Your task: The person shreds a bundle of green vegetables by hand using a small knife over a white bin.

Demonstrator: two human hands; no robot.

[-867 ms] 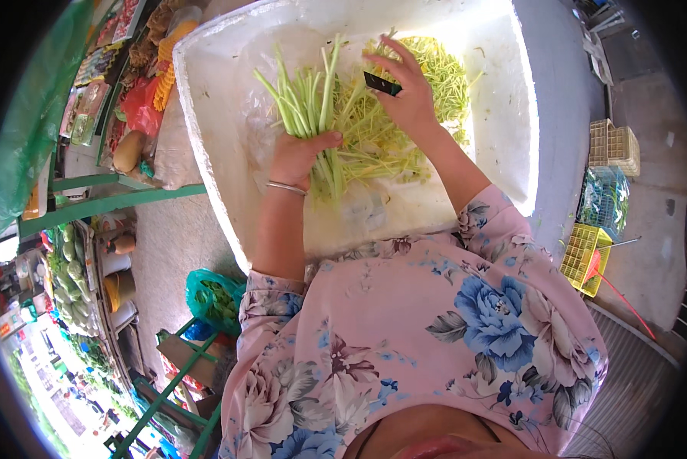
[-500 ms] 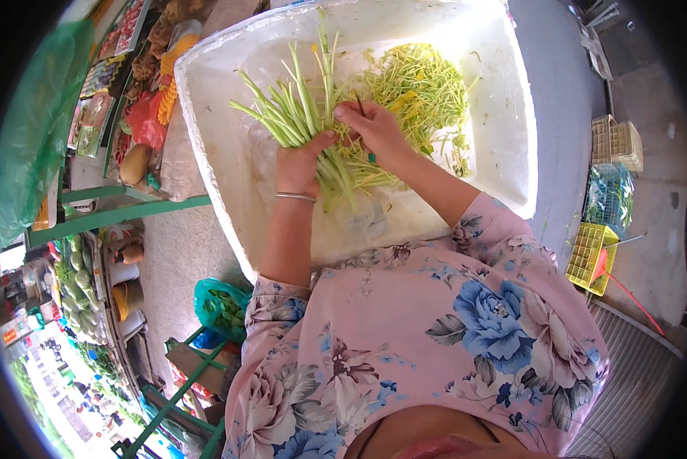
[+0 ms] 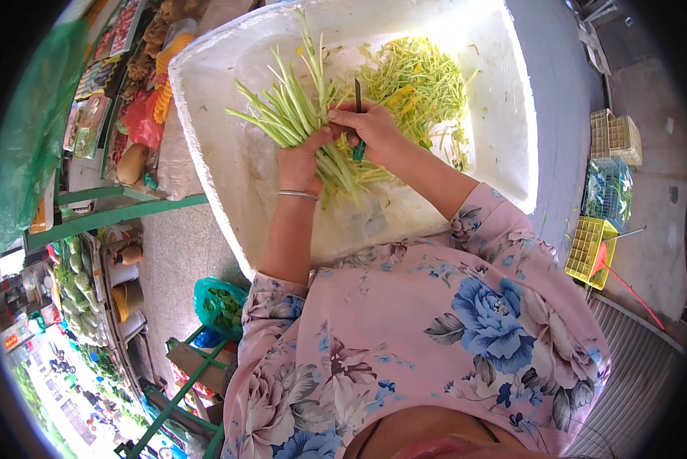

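Observation:
My left hand (image 3: 301, 162) is closed around a bunch of long pale-green vegetable stems (image 3: 288, 118), which fan out at their upper ends. A small knife (image 3: 359, 147) with a green handle and a narrow dark blade sits in my closed right hand (image 3: 375, 131). The right thumb and fingertips touch the stems at the bunch's right side, close to the left thumb; whether they pinch a single stem I cannot tell. Both hands are over a white foam box (image 3: 213, 172). Inside it, beyond my right hand, lies a heap of yellow-green trimmings (image 3: 424, 88).
Left of the box is a green-framed stand (image 3: 114, 218) with a brown squash (image 3: 133, 164) and a red bag (image 3: 144, 122). A teal bag of greens (image 3: 221, 306) rests below. Plastic crates, one yellow (image 3: 590, 251), stand at the right.
The knife has turned, so more of its blade and green handle shows. My right fingertips have shifted slightly left and down along the stems. The left hand still grips the bunch.

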